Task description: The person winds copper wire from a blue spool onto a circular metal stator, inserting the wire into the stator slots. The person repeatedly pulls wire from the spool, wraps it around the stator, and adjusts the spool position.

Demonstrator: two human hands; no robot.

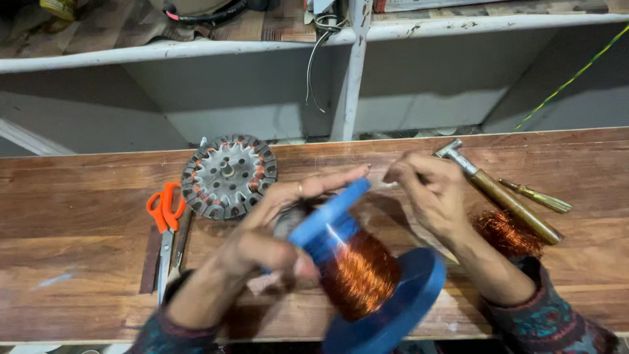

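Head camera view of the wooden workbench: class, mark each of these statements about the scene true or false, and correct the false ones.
1. The left hand grips the top flange of the blue plastic spool of copper wire. True.
2. The orange-handled scissors lie to the right of the spool. False: they lie to its left, near the round grey metal stator core.
3. The right hand holds the wooden-handled hammer. False: the hammer lies on the bench beyond that hand, whose fingers are pinched together.
4. A loose bundle of copper wire lies by the right forearm. True.
5. The spool is empty. False: copper wire is wound around it.
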